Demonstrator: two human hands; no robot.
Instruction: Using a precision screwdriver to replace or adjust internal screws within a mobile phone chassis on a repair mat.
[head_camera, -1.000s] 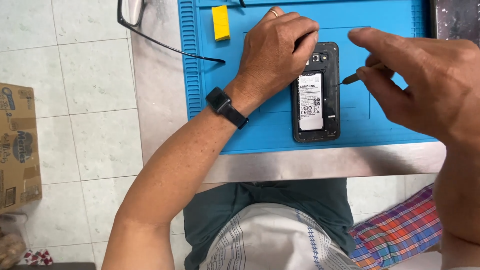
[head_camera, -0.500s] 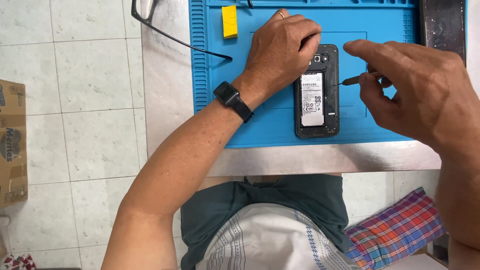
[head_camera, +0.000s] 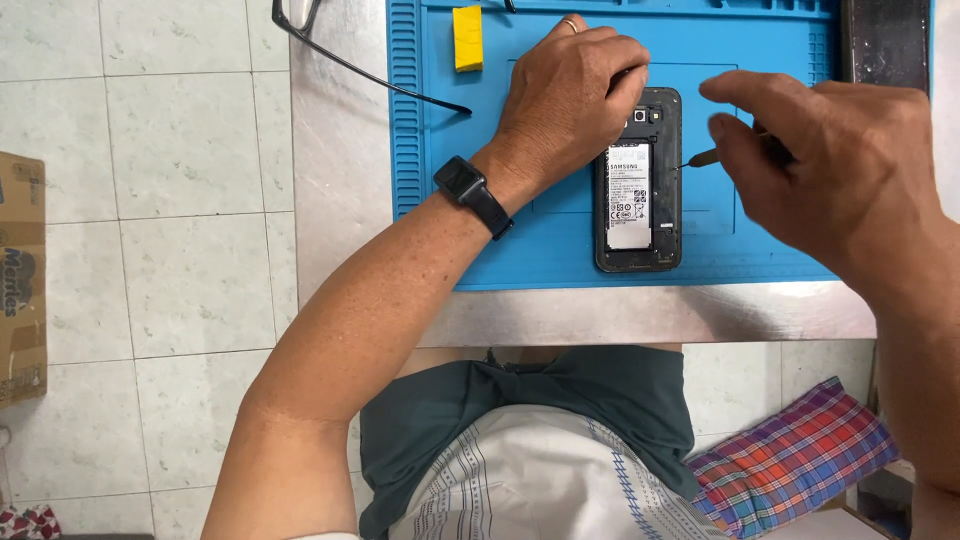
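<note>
Blue silicone work mat (head_camera: 560, 240) is laid over a pale stone-like tabletop (head_camera: 340, 190), and on it a smartphone (head_camera: 638, 180) lies with its back cover off, the white-labelled battery (head_camera: 628, 195) exposed. The phone's upper left corner is covered by the left hand (head_camera: 565, 100), which is pressed flat-curled against the frame — fingers bent over the edge, a ring seen on one finger and a black smartwatch (head_camera: 472, 192) on the wrist. The right hand (head_camera: 830, 165) is held just beside the phone's right edge, thumb and forefinger pinched on a thin tool (head_camera: 700, 158); only its fine tip and a short piece of shaft are visible, so its kind cannot be told for certain. The tip is seen at the phone's right rim, though contact is hard to make out. A yellow block (head_camera: 467, 38) sits near the mat's top edge, and black spectacles (head_camera: 340, 50) are cut off by the frame's upper border. A cardboard box (head_camera: 22, 280) stands partly out of view on the tiled floor — a plaid cloth (head_camera: 800, 455) lies lower right.
</note>
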